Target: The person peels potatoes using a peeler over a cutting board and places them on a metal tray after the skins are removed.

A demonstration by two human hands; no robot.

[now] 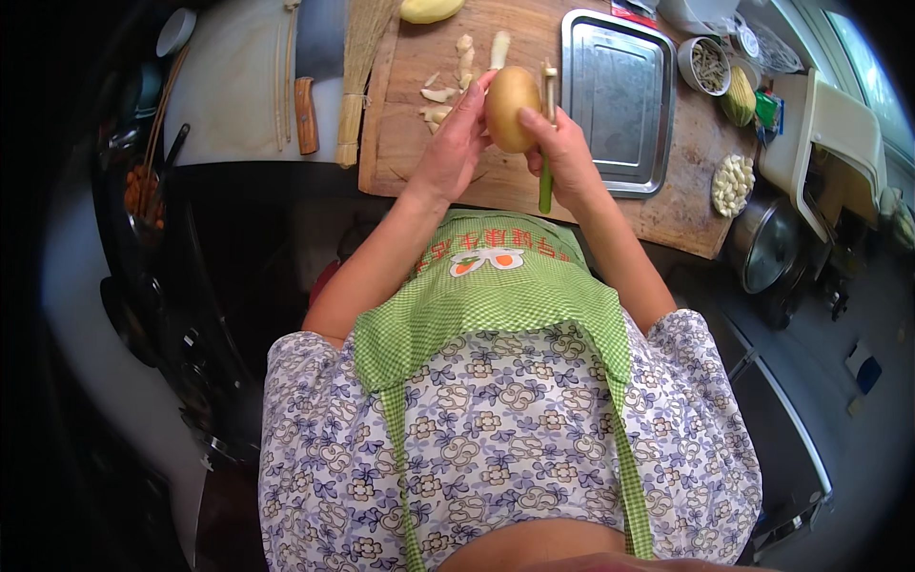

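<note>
An unpeeled potato (pixel 510 107) is held up over a wooden board (pixel 400 157). My left hand (pixel 461 139) cups its left side, with the fingers partly hidden behind it. In my right hand (pixel 568 154) is a peeler (pixel 546 187) with a green handle, its blade end pointing away from me. The right thumb also presses on the potato's skin. Potato peelings (pixel 437 94) are scattered on the board beyond my left hand. A peeled yellow potato (pixel 431 8) lies at the board's far edge.
Right of my hands lies a metal tray (pixel 618 107). Farther right are a bowl of cut pieces (pixel 708 66), a striped melon (pixel 738 96) and a plate of garlic cloves (pixel 733 184). A wooden-handled cleaver (pixel 306 114) and a straw brush (pixel 352 121) lie to the left.
</note>
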